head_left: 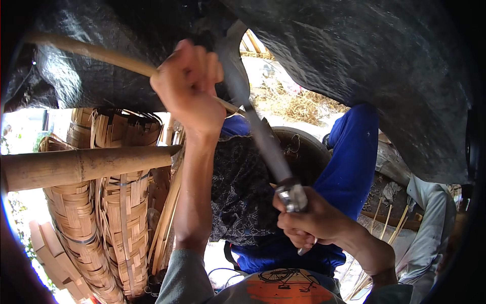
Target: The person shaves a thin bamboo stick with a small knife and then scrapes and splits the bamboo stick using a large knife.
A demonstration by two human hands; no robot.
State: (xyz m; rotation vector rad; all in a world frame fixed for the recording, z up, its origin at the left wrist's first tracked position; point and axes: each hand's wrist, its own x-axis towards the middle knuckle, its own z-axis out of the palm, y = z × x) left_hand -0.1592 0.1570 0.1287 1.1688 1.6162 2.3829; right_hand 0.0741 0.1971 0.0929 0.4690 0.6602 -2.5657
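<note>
My left hand (187, 88) is raised at the upper middle, its fingers closed round a thin bamboo stick (96, 50). The stick runs out to the upper left, and its other end comes out below my wrist and reaches the blade. In my right hand (321, 218), lower and to the right, is the handle of a machete (268, 144). Its long dark blade slants up and left past my left hand, blurred by motion toward the tip. Whether the edge touches the stick I cannot tell. A dark patterned cloth (238, 187) covers my lap over blue trousers.
Black plastic sheeting (385, 66) hangs low overhead. A thick bamboo pole (86, 166) juts in from the left, in front of tall woven bamboo baskets (124, 223). Beyond my knees stands a round dark tub (304, 144). Thin sticks (387, 220) and grey sheeting (430, 238) lie at right.
</note>
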